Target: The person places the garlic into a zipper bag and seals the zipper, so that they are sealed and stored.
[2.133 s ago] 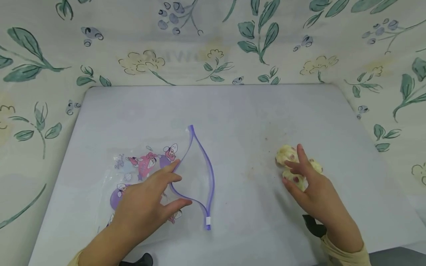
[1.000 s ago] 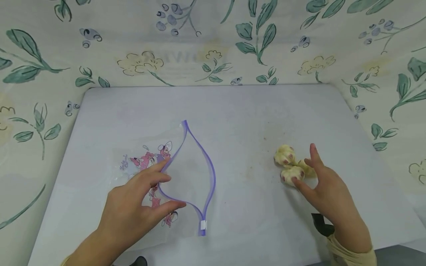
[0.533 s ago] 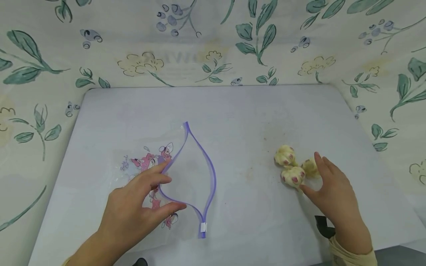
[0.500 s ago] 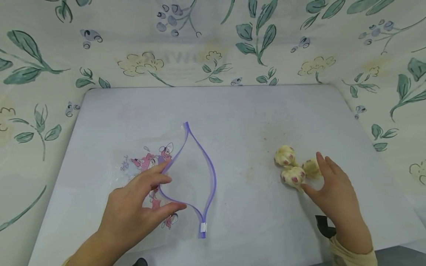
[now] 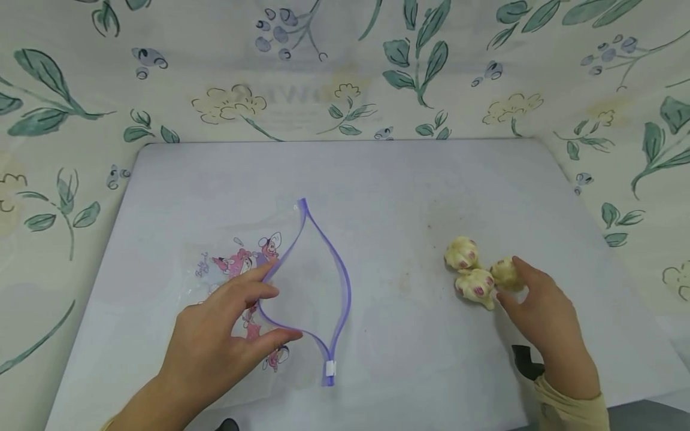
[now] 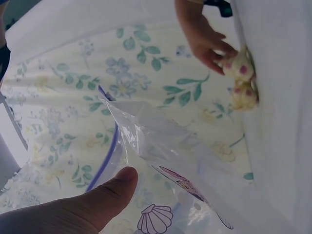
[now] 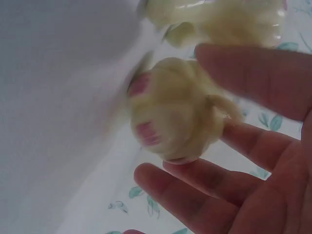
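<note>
A clear zip bag (image 5: 339, 269) with a purple zip strip and printed cartoon figures lies with its mouth spread wide. My left hand (image 5: 215, 335) holds the near side of that mouth, thumb and fingers apart along the strip. Its thumb (image 6: 109, 192) lies across the plastic in the left wrist view, where the other fingers are hidden. On the right sit three garlic bulbs: one at the back (image 5: 461, 251), one in front (image 5: 475, 285) and one at the right (image 5: 505, 274). My right hand (image 5: 547, 314) grips the right bulb (image 7: 170, 112) between thumb and fingers.
A white tabletop (image 5: 377, 167) carries everything, with small brown specks around the garlic. Behind it and along both sides hangs flower-printed cloth (image 5: 302, 78). A white slider (image 5: 330, 368) sits at the near end of the purple strip.
The bag's near rim has shifted left with my left hand, widening the mouth. My right hand has drawn back from over the garlic, then lowered and narrowed its fingers around the right bulb.
</note>
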Tool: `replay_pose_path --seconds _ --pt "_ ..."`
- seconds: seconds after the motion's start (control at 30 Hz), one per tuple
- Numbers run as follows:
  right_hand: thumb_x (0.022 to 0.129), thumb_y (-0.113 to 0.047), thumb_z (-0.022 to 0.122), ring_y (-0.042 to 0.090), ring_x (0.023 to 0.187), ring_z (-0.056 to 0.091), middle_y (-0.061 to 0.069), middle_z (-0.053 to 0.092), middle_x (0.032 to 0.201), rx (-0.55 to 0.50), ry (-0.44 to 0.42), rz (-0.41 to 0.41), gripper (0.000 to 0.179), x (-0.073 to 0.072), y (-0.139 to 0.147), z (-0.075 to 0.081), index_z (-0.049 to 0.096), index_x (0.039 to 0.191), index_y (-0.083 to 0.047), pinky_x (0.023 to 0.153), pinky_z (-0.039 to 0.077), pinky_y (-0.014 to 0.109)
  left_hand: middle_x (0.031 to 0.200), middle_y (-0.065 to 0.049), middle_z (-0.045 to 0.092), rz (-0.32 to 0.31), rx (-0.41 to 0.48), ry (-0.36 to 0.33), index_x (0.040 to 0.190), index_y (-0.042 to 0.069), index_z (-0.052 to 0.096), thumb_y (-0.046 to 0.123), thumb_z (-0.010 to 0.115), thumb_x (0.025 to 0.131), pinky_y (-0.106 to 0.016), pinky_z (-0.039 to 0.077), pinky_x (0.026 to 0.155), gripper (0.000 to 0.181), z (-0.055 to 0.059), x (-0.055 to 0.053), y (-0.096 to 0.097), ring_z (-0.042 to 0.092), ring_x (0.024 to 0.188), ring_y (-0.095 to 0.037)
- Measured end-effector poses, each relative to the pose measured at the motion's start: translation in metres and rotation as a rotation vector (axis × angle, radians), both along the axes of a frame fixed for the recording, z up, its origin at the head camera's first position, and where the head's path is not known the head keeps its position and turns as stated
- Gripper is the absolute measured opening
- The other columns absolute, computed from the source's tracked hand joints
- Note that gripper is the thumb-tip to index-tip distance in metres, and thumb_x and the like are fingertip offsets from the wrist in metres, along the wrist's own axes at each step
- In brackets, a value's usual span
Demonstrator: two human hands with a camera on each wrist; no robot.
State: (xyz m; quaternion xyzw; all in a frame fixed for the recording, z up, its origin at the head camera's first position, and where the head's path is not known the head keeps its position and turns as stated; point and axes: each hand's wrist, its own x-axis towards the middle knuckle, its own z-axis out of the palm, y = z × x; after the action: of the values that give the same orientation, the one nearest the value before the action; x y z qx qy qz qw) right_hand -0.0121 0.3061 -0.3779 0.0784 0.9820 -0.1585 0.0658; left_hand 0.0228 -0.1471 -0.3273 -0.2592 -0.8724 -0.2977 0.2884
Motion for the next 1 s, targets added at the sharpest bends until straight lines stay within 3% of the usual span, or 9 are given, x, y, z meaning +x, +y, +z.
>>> replay_pose_path --seconds 0.07,0.17,0.27,0.4,0.6,0.7,0.8,0.9,1.0 --pt "0.090 -0.019 0.072 0.051 0.110 0.060 0.035 0.055 0.135 0.027 0.015 -0.024 0.068 0.000 0.001 0.000 0.043 0.149 0.000 0.075 0.055 0.060 0.120 -0.013 0.074 0.002 -0.005 -0.018 0.099 0.007 0.068 0.070 0.054 0.090 -0.020 0.052 0.051 0.066 0.001 0.000 0.000 0.072 0.068 -0.018" --pt "0.090 -0.018 0.072 0.038 0.081 0.065 0.032 0.064 0.121 0.065 0.026 -0.055 0.062 -0.001 0.003 0.001 0.048 0.144 0.000 0.052 0.049 0.040 0.121 -0.013 0.074 0.006 -0.007 -0.059 0.100 0.008 0.068 0.072 0.053 0.089 -0.021 0.055 0.055 0.066 0.002 0.001 -0.001 0.073 0.073 -0.018" --pt "0.090 -0.018 0.073 0.034 0.076 0.064 0.030 0.065 0.116 0.071 0.020 -0.072 0.060 -0.001 0.004 0.001 0.049 0.141 0.000 0.048 0.044 0.033 0.122 -0.012 0.073 0.005 -0.004 -0.061 0.100 0.008 0.068 0.071 0.054 0.089 -0.022 0.056 0.058 0.066 0.002 0.001 -0.002 0.073 0.075 -0.019" --pt "0.089 -0.019 0.073 0.041 0.086 0.066 0.032 0.064 0.121 0.072 0.032 -0.077 0.059 0.000 0.003 0.002 0.050 0.139 0.001 0.051 0.049 0.039 0.121 -0.012 0.074 -0.002 -0.004 -0.030 0.100 0.007 0.068 0.070 0.054 0.089 -0.021 0.054 0.056 0.065 0.001 0.001 -0.002 0.073 0.073 -0.019" --pt "0.092 -0.019 0.068 0.046 0.094 0.066 0.032 0.064 0.122 0.087 0.062 -0.098 0.048 0.000 0.001 0.003 0.054 0.132 0.003 0.049 0.049 0.036 0.122 -0.011 0.073 0.003 -0.012 -0.057 0.101 0.007 0.068 0.071 0.053 0.089 -0.019 0.053 0.054 0.066 0.002 0.001 -0.002 0.074 0.077 -0.019" --pt "0.094 -0.024 0.064 0.048 0.097 0.065 0.033 0.062 0.125 0.099 0.034 -0.101 0.047 -0.003 0.000 0.002 0.054 0.131 0.004 0.051 0.051 0.039 0.122 -0.011 0.074 -0.003 -0.006 -0.053 0.101 0.007 0.068 0.070 0.054 0.089 -0.018 0.053 0.053 0.065 0.002 0.001 -0.003 0.074 0.078 -0.020" --pt "0.094 -0.032 0.064 0.055 0.111 0.058 0.037 0.052 0.135 0.086 -0.022 -0.086 0.064 -0.006 0.002 -0.001 0.044 0.145 0.002 0.067 0.056 0.056 0.120 -0.012 0.074 -0.008 0.002 -0.041 0.101 0.006 0.068 0.069 0.056 0.089 -0.020 0.053 0.053 0.065 0.001 0.001 -0.003 0.074 0.078 -0.020" --pt "0.095 -0.032 0.064 0.062 0.126 0.045 0.040 0.039 0.147 0.043 -0.031 -0.021 0.080 -0.008 0.003 -0.005 0.024 0.158 -0.003 0.088 0.047 0.072 0.120 -0.013 0.074 -0.009 0.001 -0.035 0.101 0.006 0.068 0.069 0.055 0.089 -0.021 0.053 0.053 0.065 0.001 0.001 -0.003 0.074 0.076 -0.020" --pt "0.096 -0.023 0.064 0.062 0.130 0.041 0.038 0.036 0.151 0.024 0.019 0.075 0.080 -0.008 0.000 -0.009 0.020 0.161 -0.010 0.093 0.043 0.075 0.119 -0.013 0.075 -0.006 0.001 -0.018 0.099 0.007 0.068 0.070 0.055 0.090 -0.020 0.053 0.052 0.065 0.001 0.000 -0.003 0.074 0.076 -0.020"
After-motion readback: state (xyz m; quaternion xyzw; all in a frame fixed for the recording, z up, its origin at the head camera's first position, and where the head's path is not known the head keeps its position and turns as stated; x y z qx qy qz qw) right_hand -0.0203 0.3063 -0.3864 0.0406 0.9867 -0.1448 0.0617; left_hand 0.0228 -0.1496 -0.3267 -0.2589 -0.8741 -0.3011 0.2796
